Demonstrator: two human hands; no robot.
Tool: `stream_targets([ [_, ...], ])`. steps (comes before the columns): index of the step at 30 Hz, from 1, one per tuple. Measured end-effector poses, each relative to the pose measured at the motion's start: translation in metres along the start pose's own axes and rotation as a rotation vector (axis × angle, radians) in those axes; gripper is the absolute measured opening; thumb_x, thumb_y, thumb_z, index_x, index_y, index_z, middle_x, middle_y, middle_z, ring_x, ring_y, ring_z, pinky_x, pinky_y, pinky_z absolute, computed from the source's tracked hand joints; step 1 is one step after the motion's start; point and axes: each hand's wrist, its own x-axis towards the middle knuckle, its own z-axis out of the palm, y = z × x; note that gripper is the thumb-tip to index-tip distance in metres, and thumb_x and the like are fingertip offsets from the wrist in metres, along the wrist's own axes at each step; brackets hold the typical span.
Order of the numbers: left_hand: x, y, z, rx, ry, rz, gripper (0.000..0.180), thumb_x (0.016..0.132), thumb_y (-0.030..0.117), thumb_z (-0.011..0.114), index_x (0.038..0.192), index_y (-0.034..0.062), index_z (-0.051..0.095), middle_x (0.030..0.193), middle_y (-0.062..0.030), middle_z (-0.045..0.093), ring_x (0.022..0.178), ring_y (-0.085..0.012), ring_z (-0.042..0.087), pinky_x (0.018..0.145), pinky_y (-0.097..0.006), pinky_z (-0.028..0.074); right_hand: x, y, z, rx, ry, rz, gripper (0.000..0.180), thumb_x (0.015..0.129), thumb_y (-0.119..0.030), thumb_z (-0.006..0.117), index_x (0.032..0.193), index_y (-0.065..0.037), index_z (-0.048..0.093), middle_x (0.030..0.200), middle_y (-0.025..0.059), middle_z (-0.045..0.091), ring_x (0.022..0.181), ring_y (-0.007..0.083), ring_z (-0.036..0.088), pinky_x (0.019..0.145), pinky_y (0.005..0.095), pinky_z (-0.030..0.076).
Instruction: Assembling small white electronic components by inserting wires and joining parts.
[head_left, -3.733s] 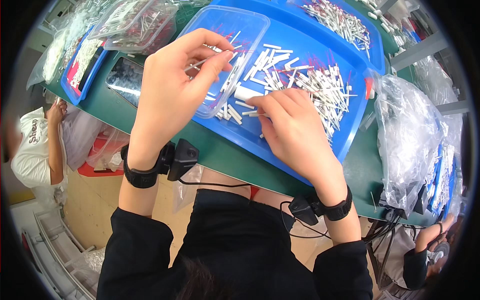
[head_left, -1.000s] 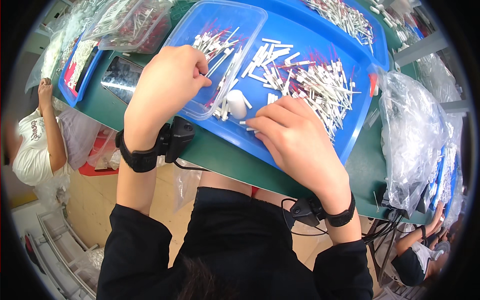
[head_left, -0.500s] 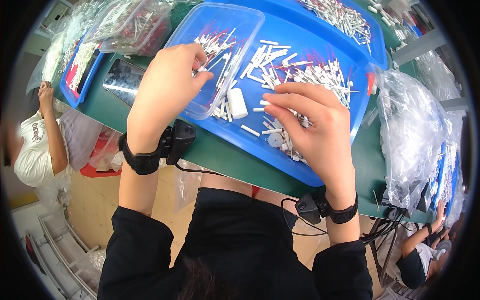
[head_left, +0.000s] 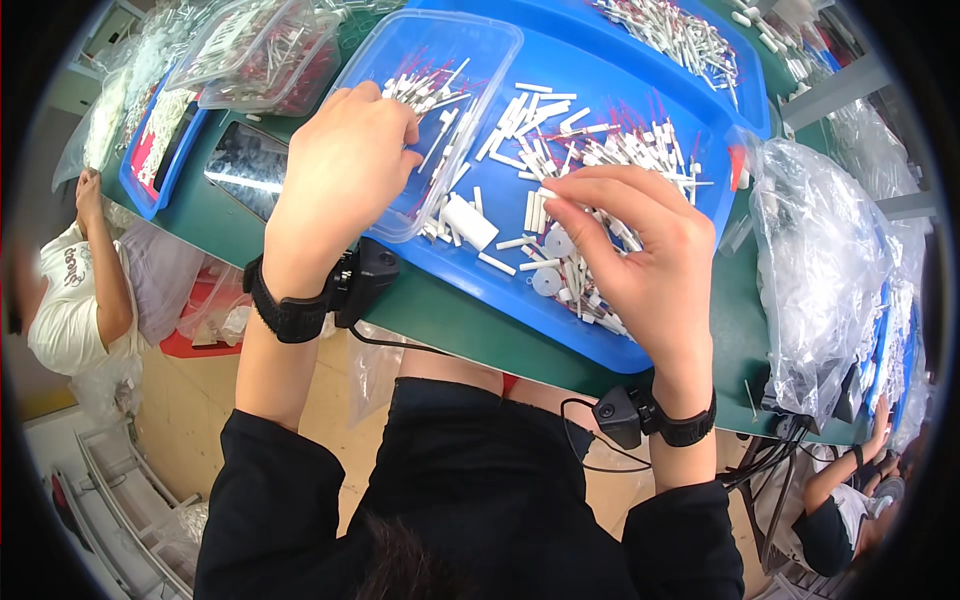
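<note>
White tubular pieces with thin red leads (head_left: 600, 150): many, loose, heaped across the middle and right of a shallow blue tray (head_left: 640, 90) on a green table (head_left: 470, 325).
Clear plastic tub (head_left: 400, 70): rectangular, rounded corners, lying on the tray's left part; holds a smaller lot of the same pieces (head_left: 425, 100).
Left hand (head_left: 335, 180): resting over the near edge of the tub, fingers curled inward with the tips down among the pieces; whether anything is pinched there cannot be told, the grip being hidden by the knuckles.
Right hand (head_left: 640, 255): over the heap in the tray, thumb and forefinger drawn together on what appears to be one white piece (head_left: 548, 192); remaining fingers loosely bent.
White cylinder (head_left: 470, 222): larger, lying in the tray just beside the tub's near corner.
White discs (head_left: 550, 262): two, round, in the tray under the right hand's fingertips.
Wrist bands: black, one per wrist, each carrying a small black unit (head_left: 365, 285) with a cable.
Clear plastic bags (head_left: 815, 290): crumpled, on the table right of the tray.
Second blue tray (head_left: 150, 150): far left.
</note>
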Motion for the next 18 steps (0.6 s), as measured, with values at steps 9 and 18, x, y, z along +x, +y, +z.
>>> stream_targets([
  [9, 0.0011, 0.0010, -0.0039, -0.167, 0.002, -0.119, 0.021, 0.074, 0.008, 0.073, 0.092, 0.0045, 0.062, 0.089, -0.0114, 0.062, 0.088, -0.0314, 0.062, 0.076, -0.040, 0.049, -0.0018, 0.0056, 0.0055, 0.030, 0.066, -0.039, 0.010, 0.079, -0.013, 0.076, 0.088, -0.010, 0.075, 0.084, 0.0042, 0.070, 0.073, 0.0229, 0.063, 0.066, 0.0335, 0.048],
  [18, 0.0019, -0.0060, 0.0027, -0.227, -0.038, -0.058, 0.016, 0.076, 0.003, 0.068, 0.091, -0.0007, 0.062, 0.075, -0.0116, 0.061, 0.078, -0.0274, 0.062, 0.070, -0.037, 0.049, -0.0018, 0.0054, 0.0054, 0.038, 0.042, -0.053, 0.010, 0.078, -0.013, 0.076, 0.088, -0.009, 0.075, 0.083, 0.0047, 0.070, 0.074, 0.0225, 0.064, 0.067, 0.0336, 0.049],
])
